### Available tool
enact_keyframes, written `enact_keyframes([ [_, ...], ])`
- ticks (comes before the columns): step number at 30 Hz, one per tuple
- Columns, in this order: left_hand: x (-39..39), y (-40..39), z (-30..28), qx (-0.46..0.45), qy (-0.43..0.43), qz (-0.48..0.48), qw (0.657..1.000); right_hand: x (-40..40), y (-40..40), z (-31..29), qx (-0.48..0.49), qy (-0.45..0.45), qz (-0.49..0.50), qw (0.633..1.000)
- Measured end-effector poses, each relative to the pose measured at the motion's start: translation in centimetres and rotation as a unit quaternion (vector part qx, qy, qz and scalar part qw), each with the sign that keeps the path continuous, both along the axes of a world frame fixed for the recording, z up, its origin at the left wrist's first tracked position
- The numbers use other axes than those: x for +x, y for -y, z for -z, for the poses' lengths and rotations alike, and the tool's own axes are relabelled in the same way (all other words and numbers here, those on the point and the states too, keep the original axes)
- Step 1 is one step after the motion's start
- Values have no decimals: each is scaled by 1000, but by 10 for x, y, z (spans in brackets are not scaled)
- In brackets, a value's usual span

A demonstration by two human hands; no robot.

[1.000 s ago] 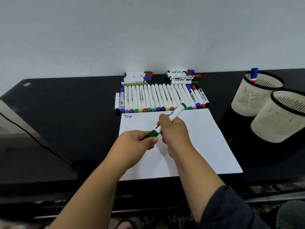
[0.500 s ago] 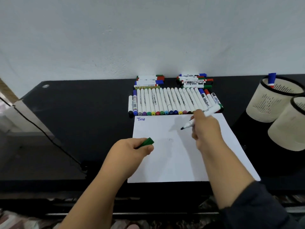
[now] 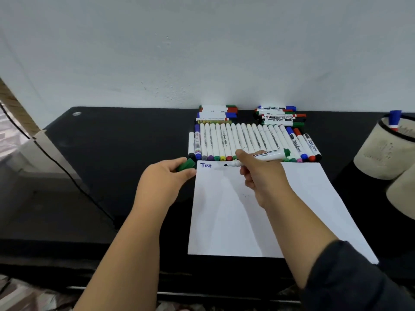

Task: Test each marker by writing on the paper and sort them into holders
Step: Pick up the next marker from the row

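Observation:
My right hand (image 3: 260, 176) grips an uncapped white marker with a green end (image 3: 267, 156), its dark tip at the top of the white paper (image 3: 258, 216), just right of the blue word "Test" (image 3: 206, 165). My left hand (image 3: 162, 182) holds the green cap (image 3: 186, 164) at the paper's upper left corner. A row of white markers (image 3: 242, 140) lies behind the paper. Two beige holders stand at the right: the far one (image 3: 381, 149) contains a blue marker (image 3: 394, 121), the near one (image 3: 402, 191) is cut off by the frame.
Two small stacks of markers (image 3: 216, 113) (image 3: 280, 115) lie against the white wall behind the row. The black table (image 3: 112, 153) stretches left, with a dark cable (image 3: 67, 169) running across its left side. The table's front edge is below the paper.
My hands pulled the green cap off the marker. My right hand then carried the marker up to the paper's top near "Test"; my left hand moved the cap toward the upper left corner.

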State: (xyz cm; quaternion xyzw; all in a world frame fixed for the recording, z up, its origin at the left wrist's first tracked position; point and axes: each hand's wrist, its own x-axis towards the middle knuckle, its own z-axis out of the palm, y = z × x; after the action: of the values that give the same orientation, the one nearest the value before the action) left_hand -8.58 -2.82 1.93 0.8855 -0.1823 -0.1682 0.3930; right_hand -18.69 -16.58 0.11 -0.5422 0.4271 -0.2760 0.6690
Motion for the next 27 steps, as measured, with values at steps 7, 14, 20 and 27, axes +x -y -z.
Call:
enact_keyframes([
  [7,24,-4,10,-14,-6,-6,1000,47,-3,3,-169,-52,-34,984],
  [14,33,2,20,-4,-4,10,1000,60,-3,28,-222,-76,-33,972],
  [20,30,7,25,3,-6,12,1000,62,-2,37,-254,-79,-40,963],
  [27,30,6,28,-8,-10,6,1000,66,-3,39,-269,-83,-56,958],
])
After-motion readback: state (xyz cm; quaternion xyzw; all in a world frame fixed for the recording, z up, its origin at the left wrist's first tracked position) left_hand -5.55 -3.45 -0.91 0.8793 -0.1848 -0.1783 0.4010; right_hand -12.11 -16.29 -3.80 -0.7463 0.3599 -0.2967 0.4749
